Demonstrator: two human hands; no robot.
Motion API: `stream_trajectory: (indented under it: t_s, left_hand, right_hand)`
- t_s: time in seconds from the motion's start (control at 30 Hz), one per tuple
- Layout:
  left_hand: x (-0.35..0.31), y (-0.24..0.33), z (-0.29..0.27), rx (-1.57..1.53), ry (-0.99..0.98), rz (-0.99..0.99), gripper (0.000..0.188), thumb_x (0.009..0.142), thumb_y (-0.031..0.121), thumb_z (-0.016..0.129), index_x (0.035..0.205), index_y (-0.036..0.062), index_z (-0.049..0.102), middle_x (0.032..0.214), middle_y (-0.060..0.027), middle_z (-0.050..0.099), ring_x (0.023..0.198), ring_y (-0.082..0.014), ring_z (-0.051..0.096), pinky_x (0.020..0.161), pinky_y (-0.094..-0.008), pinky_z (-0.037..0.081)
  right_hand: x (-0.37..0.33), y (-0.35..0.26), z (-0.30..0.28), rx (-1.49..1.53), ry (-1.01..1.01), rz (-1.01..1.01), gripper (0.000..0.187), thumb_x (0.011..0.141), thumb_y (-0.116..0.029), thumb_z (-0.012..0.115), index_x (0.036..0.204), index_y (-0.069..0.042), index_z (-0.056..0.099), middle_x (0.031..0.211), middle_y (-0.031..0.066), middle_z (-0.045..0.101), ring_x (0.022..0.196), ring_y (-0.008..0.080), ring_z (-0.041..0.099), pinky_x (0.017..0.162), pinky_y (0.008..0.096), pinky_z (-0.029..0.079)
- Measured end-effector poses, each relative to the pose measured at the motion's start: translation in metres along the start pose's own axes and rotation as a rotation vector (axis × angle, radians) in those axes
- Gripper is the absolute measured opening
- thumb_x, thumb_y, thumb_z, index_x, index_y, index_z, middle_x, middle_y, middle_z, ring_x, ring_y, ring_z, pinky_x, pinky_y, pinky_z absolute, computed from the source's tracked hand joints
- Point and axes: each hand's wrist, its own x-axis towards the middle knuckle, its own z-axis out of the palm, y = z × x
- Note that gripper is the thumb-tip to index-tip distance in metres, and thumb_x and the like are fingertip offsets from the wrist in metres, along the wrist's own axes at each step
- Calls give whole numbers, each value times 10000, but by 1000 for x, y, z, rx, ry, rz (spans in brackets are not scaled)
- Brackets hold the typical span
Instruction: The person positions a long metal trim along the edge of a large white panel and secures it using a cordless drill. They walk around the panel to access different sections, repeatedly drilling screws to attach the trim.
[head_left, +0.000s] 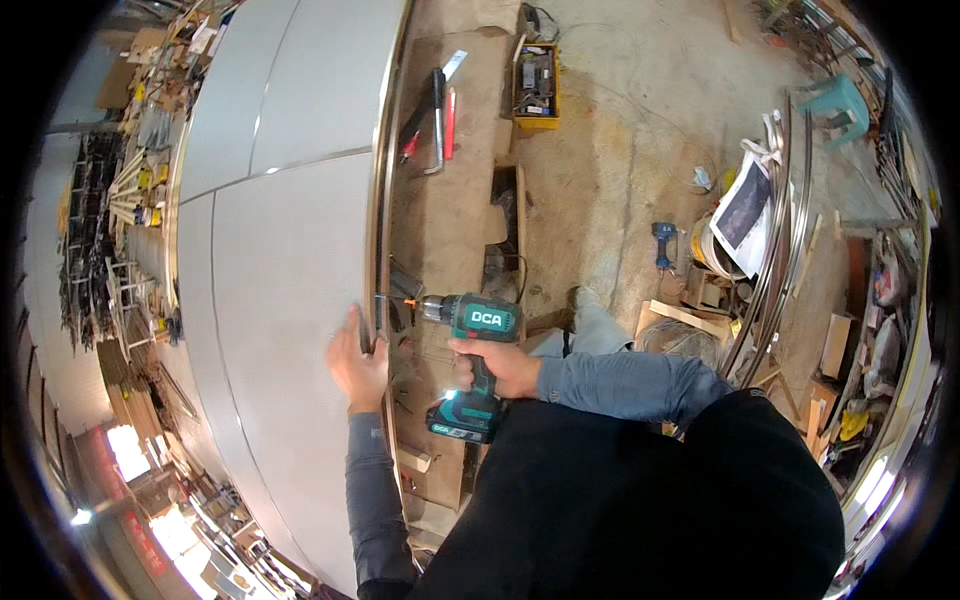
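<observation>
The right hand (497, 366) is wrapped around the grip of a teal drill (478, 345), fingers closed tight on the handle, with the battery pack below the fist and a small light glowing at its foot. The drill lies level, its chuck and orange-tipped bit (397, 300) pointing left at the metal edge strip (380, 200) of a big grey panel (280, 260). The bit tip sits right at the strip (whether it has bitten in is too small to tell).

The left hand (357, 366) is just beside it, palm pressed flat on the panel's face, fingers spread upward and the thumb hooked at the strip's edge, holding nothing loose. Both forearms, in blue-grey sleeves, come up from the lower edge.

Behind the strip runs a brown board (440, 230) that stretches away from the person. Farther along it lie a long metal bar (438, 120) and a red-handled tool (450, 122), side by side. Past them a yellow box (536, 85) of parts stands on the concrete floor (620, 150). To the right, well apart from the hands, a blue tool (664, 243) lies on the floor near a white bucket (712, 250), and a teal stool (838, 100) stands at the far side.
</observation>
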Motion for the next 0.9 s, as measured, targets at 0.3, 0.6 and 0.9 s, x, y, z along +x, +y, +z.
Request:
stream_trajectory:
  t_s: [0.3,0.6,0.9]
  left_hand:
    - [2,-1,2,-24,-37,-29,627,781,134,792,1392,96,656,818,-112,541,803,-332,549,757,-451,433]
    - [0,-6,-3,-5,-33,-64,665,733,130,774,1387,187,669,821,-73,534,820,-309,550,765,-428,412]
    - [-4,-16,-10,-40,-43,-169,590,770,142,773,1353,196,699,834,-82,542,852,-297,562,805,-441,444]
  right_hand:
    - [2,-6,-4,-58,-47,17,189,1025,-267,695,932,-121,618,733,-25,559,667,111,548,662,311,492]
    - [0,-13,-1,-103,-61,21,123,1043,-232,658,1065,-118,618,785,18,594,742,175,588,733,356,496]
    - [0,0,14,-86,215,-20,202,1006,-273,715,1117,-113,661,915,57,694,809,224,676,749,396,579]
